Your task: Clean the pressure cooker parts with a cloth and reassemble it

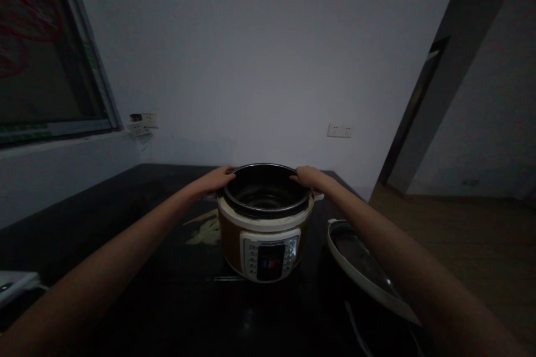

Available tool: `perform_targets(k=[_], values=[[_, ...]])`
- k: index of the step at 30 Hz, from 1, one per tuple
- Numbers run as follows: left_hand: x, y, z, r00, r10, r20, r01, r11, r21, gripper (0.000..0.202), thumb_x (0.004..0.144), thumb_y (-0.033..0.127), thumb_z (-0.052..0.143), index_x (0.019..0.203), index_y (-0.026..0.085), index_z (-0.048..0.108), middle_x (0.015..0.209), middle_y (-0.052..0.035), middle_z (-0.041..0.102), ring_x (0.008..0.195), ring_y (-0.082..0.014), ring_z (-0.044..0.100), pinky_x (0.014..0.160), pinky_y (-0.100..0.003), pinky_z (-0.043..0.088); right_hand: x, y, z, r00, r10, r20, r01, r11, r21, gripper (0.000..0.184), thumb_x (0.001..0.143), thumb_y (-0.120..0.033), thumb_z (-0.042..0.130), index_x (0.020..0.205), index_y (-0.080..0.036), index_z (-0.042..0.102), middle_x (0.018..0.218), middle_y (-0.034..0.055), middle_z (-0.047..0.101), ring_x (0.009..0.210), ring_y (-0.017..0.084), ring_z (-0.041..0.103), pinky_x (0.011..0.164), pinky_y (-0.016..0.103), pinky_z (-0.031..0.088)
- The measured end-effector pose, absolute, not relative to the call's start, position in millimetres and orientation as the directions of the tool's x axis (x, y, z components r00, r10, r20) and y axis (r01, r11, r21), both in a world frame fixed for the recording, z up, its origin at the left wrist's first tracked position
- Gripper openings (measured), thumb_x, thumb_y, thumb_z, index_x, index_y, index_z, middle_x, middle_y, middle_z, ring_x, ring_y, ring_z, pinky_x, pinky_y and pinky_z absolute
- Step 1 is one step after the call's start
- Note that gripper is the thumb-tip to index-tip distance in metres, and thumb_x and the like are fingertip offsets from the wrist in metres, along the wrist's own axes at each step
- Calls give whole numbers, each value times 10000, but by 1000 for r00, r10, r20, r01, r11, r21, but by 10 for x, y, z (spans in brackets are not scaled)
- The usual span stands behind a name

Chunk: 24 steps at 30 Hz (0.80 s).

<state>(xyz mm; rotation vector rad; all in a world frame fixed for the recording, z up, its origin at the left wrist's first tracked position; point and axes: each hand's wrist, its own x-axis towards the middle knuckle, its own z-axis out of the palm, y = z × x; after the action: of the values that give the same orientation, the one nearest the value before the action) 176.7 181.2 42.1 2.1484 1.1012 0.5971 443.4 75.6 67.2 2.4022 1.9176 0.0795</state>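
An open electric pressure cooker (264, 245) stands on a dark table (125, 217), its brown body and white control panel facing me. Its dark metal inner pot (265, 201) sits inside with the rim showing. My left hand (216, 179) grips the pot's rim on the left side, fingers curled over the edge. My right hand (309, 177) grips the rim on the right side the same way. Both arms reach forward from the bottom corners.
The cooker's lid (360, 265) lies upside down on the table to the right, under my right forearm. A white object (14, 281) sits at the left table edge. Wall sockets (339, 130) are behind; a window is at left, a doorway at right.
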Motion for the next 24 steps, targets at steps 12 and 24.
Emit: perform_targets(k=[12,24], values=[[1675,1734,434,572,796,199,616,-577,536,556,845,363,428,1321,88,505,1282,-175,616,1123,-256,619,962,-346,468,4347,623,674,227,974,4,973,-227,33,325,925,-387,558,1164,-169,587,1180,87,610,1007,200,617,869,415,522],[1959,202,935,739,222,636,190,-975,120,365,931,307,364,1171,192,613,1193,-40,669,1145,-217,581,1083,-427,353,4276,-50,1034,127,951,280,984,-85,-156,384,986,-326,423,1245,-112,610,1285,136,626,1227,225,551,1020,334,402]])
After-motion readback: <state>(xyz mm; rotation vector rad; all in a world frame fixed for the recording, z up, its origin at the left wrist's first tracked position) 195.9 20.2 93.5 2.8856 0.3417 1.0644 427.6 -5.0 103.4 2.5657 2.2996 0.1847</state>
